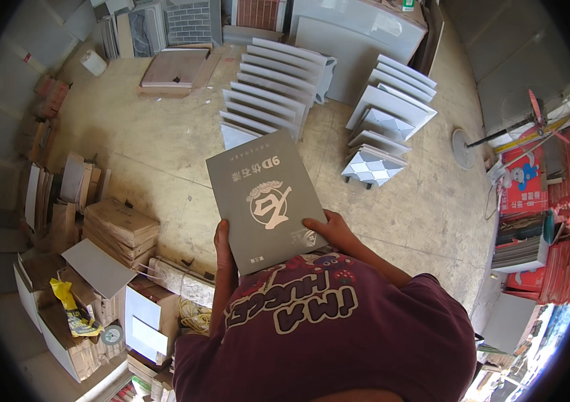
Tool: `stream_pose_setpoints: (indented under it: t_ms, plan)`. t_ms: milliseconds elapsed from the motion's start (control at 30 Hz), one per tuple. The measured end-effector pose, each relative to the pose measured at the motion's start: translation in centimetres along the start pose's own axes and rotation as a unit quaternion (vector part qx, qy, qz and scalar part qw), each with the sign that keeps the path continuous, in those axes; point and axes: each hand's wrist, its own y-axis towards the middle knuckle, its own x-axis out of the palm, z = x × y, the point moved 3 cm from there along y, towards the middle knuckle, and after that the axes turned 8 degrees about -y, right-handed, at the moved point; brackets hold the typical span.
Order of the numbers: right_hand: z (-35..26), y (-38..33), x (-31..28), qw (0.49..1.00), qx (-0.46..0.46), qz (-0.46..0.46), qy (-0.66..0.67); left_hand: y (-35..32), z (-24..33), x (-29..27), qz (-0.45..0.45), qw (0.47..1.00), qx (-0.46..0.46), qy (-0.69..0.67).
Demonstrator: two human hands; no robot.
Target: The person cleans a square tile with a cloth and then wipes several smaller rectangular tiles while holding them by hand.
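Observation:
In front of my chest I hold a dark grey hardcover book (231, 194) with a pale round emblem and lettering on its cover, which appears upside down. It is closed and slightly tilted. My left hand (223, 242) grips its left edge near the lower corner, thumb along the side and the other fingers hidden beneath. On the right edge, my right hand (328, 231) has its thumb on the cover, with the remaining fingers mostly out of sight under the book.
Ahead stand a row of pale tiles (268, 87) and a second tile rack (392, 100). Cardboard boxes (120, 228) and an open carton (47, 305) are on my left. A standing fan base (462, 149) and red stacked boxes (563, 268) are on my right.

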Motion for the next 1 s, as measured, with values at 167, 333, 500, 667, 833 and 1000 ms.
stream_pose_setpoints:
  t_ms: [167,333,500,667,833,1000]
  plan:
    - [-0.6,1.9,0.3,1.000,-0.022,-0.013,-0.003,0.2,1.3,0.6,0.010,1.000,0.020,0.015]
    - [-1.3,3.6,0.5,0.999,0.011,-0.040,-0.006,1.1,2.4,0.9,0.022,1.000,-0.007,0.017]
    - [-3.8,4.6,2.2,0.999,0.005,-0.028,-0.016,3.2,3.9,0.1,-0.008,0.999,-0.009,-0.035]
    - [-5.6,6.8,6.0,0.999,-0.011,0.008,-0.030,5.9,8.1,-1.8,-0.047,0.999,-0.003,-0.007]
    - [-8.3,10.1,11.8,0.999,-0.025,0.036,-0.007,10.1,13.9,-5.7,-0.049,0.999,-0.003,0.019]
    - [-10.6,12.6,18.1,0.999,-0.014,0.043,-0.002,12.7,19.3,-9.5,-0.043,0.999,-0.002,0.010]
